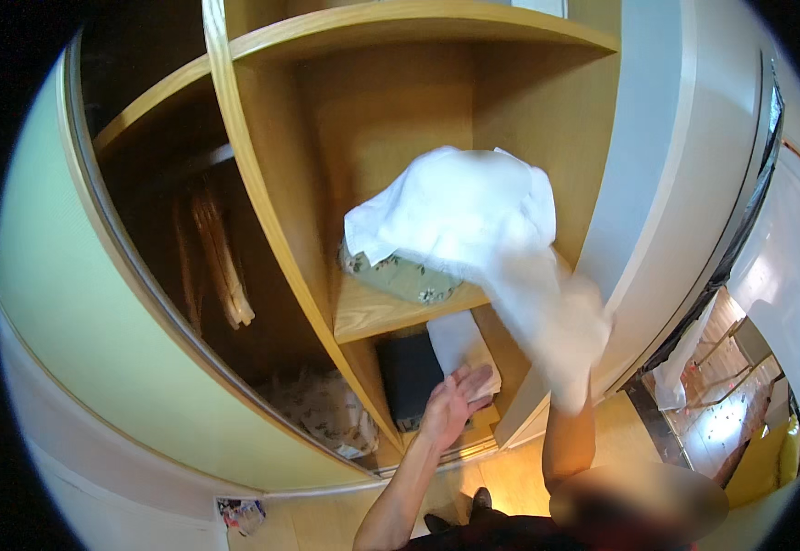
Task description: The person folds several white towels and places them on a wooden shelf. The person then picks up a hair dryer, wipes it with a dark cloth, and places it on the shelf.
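A white cloth (468,206) lies bunched on the middle shelf of a wooden wardrobe, partly over a folded green floral fabric (400,275). Its blurred near end hangs past the shelf edge to my right hand (582,386), whose fingers the cloth hides. My left hand (451,406) is lower, palm turned up with its fingers apart, in front of a folded white cloth (458,337) in the lower compartment. Whether it touches that cloth is unclear. A dark flat item (410,375) lies beside the folded cloth.
An upright wooden divider (269,220) separates the shelves from a dark left compartment with hanging items (224,262) and a plastic-wrapped bundle (327,413). A pale green sliding door (131,310) stands at left. Plastic sheeting (778,255) hangs at right. Shoes (479,503) show on the floor below.
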`<state>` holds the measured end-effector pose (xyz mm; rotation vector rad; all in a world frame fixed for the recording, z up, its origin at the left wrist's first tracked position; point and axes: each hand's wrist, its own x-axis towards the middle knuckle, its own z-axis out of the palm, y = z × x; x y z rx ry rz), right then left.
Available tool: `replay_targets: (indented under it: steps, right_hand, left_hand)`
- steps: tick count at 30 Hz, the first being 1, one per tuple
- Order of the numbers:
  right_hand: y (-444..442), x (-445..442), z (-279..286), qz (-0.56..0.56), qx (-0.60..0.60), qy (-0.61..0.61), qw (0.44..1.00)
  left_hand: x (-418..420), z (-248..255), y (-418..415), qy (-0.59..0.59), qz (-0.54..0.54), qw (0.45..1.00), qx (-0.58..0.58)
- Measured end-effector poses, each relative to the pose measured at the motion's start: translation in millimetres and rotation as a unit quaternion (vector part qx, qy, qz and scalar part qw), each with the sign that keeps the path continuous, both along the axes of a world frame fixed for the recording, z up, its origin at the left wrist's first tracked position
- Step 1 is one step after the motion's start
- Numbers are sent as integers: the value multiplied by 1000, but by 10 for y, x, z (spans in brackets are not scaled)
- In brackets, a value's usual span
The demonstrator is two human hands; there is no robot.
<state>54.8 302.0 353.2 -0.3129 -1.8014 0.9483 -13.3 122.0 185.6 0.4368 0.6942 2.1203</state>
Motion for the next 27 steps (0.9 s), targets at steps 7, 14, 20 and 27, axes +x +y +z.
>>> replay_targets:
  steps: [7, 14, 20, 27]
  right_hand:
    - [-209, 434, -1082, 397, -161, -192, 883]
    - [218, -130, -516, -45, 62, -11, 997]
    - [473, -1010, 138, -88, 153, -151, 973]
    - [1113, -1993, 340, -87, 16, -66, 994]
  left_hand:
    - [-136, 996, -1, -73, -146, 975, 153]
    - [-54, 1824, -469, 145, 32, 924, 352]
    - [280, 2028, -707, 252, 46, 896, 364]
    - [562, 1780, -800, 226, 75, 920, 312]
